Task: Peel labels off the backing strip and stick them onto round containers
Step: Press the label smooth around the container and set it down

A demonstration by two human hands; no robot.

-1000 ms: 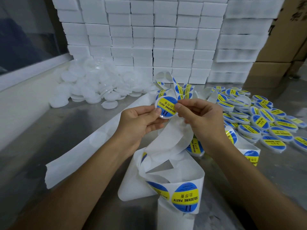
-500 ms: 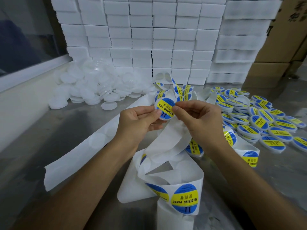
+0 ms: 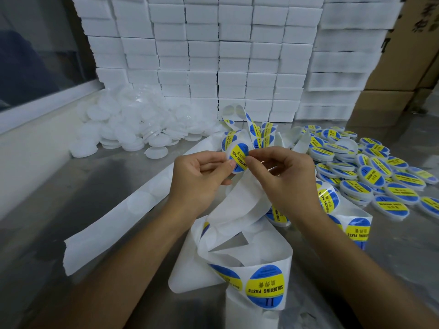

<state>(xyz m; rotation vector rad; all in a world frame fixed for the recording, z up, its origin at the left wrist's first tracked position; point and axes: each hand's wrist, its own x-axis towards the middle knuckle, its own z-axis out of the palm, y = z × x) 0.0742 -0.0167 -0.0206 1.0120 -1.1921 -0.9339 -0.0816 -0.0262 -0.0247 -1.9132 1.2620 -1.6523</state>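
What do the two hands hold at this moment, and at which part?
Both hold one labelled round container: the left hand pinches its left edge, the right hand pinches its right edge.

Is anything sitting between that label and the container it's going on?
Nothing visible does: the label already lies on the container's face, held by the left hand while the right hand presses its edge.

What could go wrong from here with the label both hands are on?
Judging from this frame:
1. Both hands, left hand and right hand, pinch the label at its edges; it could crease or go on off-centre.
2. The loose backing strip coils under the wrists and could snag or stick to the label.
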